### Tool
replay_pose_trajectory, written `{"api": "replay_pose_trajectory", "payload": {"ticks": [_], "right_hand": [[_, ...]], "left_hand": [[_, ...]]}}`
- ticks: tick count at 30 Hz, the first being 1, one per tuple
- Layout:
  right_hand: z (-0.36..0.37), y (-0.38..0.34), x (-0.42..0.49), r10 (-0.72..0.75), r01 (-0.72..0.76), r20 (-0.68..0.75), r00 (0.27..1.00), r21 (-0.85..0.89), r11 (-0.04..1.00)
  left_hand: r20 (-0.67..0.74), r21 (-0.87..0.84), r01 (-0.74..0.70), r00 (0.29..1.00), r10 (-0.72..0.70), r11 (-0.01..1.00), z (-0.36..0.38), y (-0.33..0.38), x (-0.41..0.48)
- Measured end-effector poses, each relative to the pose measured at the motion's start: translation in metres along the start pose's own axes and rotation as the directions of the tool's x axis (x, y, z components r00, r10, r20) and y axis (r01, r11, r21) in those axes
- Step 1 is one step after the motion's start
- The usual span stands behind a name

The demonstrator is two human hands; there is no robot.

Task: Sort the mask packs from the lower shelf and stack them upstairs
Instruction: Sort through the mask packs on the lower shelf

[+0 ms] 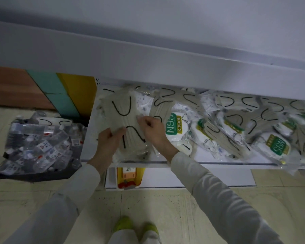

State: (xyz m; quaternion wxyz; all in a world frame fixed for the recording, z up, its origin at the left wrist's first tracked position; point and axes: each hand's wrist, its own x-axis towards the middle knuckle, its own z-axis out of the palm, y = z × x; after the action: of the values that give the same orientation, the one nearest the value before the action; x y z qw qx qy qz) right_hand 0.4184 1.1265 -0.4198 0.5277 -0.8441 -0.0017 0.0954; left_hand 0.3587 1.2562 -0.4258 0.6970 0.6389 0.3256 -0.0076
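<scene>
Beige masks with black ear loops, sealed in clear plastic, make up the mask pack [128, 120] I am holding with both hands at the left end of the white shelf [218, 160]. My left hand [108, 140] grips its near left edge, thumb on top and fingers curled under the wrapper. My right hand [152, 130] pinches the pack's right side between thumb and bent fingertips. The pack lies on another wrapped pack beneath it, tilted a little toward me, with its near end reaching the front lip of the shelf.

Just to the right of my right hand sits a white N95 pack [174, 128] with a green label. Beyond it the rest of the shelf is covered by a loose heap of mask packs [236, 120], beige ones, white patterned ones and another green-labelled one, overlapping every way. A broad white board [148, 67] overhangs the back of the shelf.

Below the shelf, on a lower white ledge, stands an orange and yellow box [128, 176]. On the tiled floor [183, 217] to the left is a dark bag of clear plastic bottles [40, 143], with one beige pack lying on top at the far side. My green shoes [136, 226] show at the bottom, and both arms wear pale sleeves [209, 191].
</scene>
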Motion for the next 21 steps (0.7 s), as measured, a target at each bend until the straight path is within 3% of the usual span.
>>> {"api": "replay_pose_trajectory", "payload": {"ticks": [2,4,6,8,10,13,21], "right_hand": [[-0.014,0.004,0.014,0.010,-0.054,-0.164,0.986,-0.267,0.962],[-0.032,0.011,0.030,0.112,-0.295,-0.345,0.932,-0.541,0.787],[-0.040,0.017,0.038,0.246,-0.425,-0.352,0.903,-0.648,0.632],[-0.034,0.019,0.044,0.274,-0.399,-0.290,0.917,-0.701,0.591],[-0.026,0.016,0.049,0.267,-0.380,-0.271,0.925,-0.665,0.642],[-0.024,0.010,0.055,0.361,-0.469,-0.315,0.878,-0.411,0.782],[-0.040,-0.002,0.051,0.418,-0.482,-0.297,0.859,-0.190,0.856]], "left_hand": [[0.005,-0.024,-0.010,1.000,0.010,1.000,-0.004,-0.003,0.004],[0.005,-0.042,-0.018,1.000,0.019,0.999,-0.009,-0.006,0.005],[0.013,-0.019,-0.031,0.999,0.031,0.999,-0.013,-0.010,0.004],[0.035,0.029,-0.069,0.997,0.068,0.997,-0.015,-0.013,0.004],[0.046,0.049,-0.101,0.994,0.099,0.994,-0.017,-0.015,0.002],[0.064,0.033,-0.092,0.994,0.090,0.995,-0.021,-0.016,0.005],[0.022,-0.012,-0.109,0.994,0.109,0.994,-0.027,-0.012,0.006]]}}
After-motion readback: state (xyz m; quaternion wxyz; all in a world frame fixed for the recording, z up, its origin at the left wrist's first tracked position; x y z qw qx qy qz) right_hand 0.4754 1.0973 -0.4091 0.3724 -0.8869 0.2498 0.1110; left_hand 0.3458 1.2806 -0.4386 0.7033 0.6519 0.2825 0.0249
